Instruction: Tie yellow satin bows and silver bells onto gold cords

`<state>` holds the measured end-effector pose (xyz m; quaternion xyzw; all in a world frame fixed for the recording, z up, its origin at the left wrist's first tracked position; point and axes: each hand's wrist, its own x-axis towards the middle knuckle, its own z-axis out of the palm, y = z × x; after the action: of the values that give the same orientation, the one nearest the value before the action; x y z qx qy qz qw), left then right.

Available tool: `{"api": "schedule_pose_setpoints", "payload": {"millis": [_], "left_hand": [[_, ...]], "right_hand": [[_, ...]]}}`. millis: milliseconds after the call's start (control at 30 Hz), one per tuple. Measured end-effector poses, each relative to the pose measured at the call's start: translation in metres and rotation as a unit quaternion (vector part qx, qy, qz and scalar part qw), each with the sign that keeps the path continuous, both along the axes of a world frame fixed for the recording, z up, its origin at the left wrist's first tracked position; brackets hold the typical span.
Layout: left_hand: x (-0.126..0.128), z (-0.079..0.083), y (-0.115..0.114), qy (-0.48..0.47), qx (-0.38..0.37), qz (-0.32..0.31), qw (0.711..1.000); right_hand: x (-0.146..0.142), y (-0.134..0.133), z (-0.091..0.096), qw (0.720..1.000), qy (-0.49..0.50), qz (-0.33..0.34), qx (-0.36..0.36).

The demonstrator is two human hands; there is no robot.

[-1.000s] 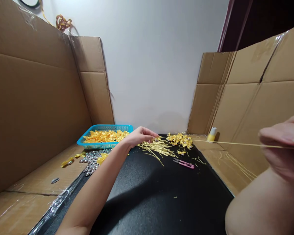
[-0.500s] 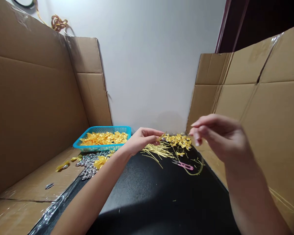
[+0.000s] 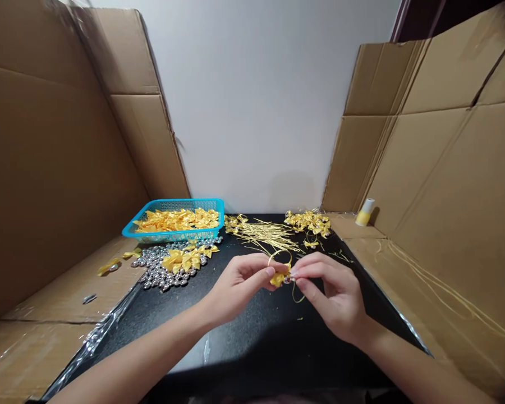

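Observation:
My left hand (image 3: 239, 283) and my right hand (image 3: 334, 294) meet over the middle of the black table (image 3: 244, 336). Both pinch a small yellow ribbon bow (image 3: 278, 278) between their fingertips. A thin gold cord (image 3: 295, 292) loops above the bow and dangles below my right fingers. A tiny silvery piece sits at the pinch; I cannot make out what it is.
A blue basket (image 3: 174, 220) of yellow ribbon pieces stands at the back left, with silver beads (image 3: 157, 272) and yellow bows (image 3: 187, 259) in front of it. Cut gold cords (image 3: 269, 235) and finished bows (image 3: 311, 223) lie at the back. A thread spool (image 3: 365, 212) stands right. Cardboard walls flank both sides.
Both hands came back from the far end of the table and met near me. My right hand, earlier raised and pulling the cord out to the right, now pinches the bow with the left.

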<state>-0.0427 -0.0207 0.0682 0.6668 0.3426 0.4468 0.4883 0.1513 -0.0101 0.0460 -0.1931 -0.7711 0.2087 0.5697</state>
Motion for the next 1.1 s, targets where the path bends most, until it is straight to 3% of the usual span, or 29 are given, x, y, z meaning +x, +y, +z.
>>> {"api": "schedule_pose_setpoints", "payload": {"millis": [133,367,600,800,1100], "left_hand": [[0.004,-0.003,-0.005,0.018,0.01,0.037,0.999],[0.005,-0.012,-0.009,0.033,0.041,0.098,0.994],[0.008,-0.01,-0.013,0.012,0.019,0.117,0.993],[0.01,-0.013,-0.007,0.002,-0.006,0.132,0.991],[0.004,-0.01,-0.002,0.131,0.107,0.168,0.971]], "right_hand": [[-0.003,-0.01,0.003,0.998,-0.025,-0.031,0.05],[-0.006,-0.015,0.002,0.995,-0.027,-0.07,0.065],[-0.007,-0.014,-0.005,0.998,0.004,-0.064,0.018],[-0.008,-0.01,-0.013,0.997,0.031,-0.036,-0.065],[-0.011,-0.008,-0.016,0.996,0.037,-0.074,-0.013]]}}
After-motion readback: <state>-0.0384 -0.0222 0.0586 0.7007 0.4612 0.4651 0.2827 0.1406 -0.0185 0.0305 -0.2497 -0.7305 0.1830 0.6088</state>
